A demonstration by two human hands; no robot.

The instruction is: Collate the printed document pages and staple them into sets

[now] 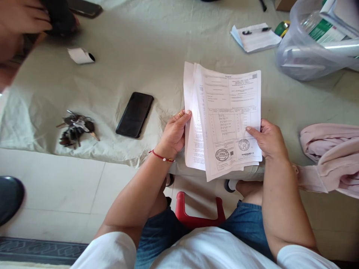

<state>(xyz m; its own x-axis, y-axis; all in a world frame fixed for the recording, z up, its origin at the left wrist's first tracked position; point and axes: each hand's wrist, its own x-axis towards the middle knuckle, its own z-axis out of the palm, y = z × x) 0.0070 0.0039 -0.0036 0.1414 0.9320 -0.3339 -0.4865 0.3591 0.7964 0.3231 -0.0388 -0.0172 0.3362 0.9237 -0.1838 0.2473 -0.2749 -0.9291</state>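
Together, left hand (175, 130) and right hand (269, 139) grasp papers (228, 121) from opposite sides.

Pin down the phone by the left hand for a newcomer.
On the tablecloth, look between the keys and the left hand. The black phone lies flat there, unlike the other phone, up at the picture's top edge.

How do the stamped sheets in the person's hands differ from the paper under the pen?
The stamped sheets are held between the left hand and right hand; the paper lies on the tablecloth. The stamped sheets show two ink stamps on top; the paper has a pen resting on it. Both are mostly white.
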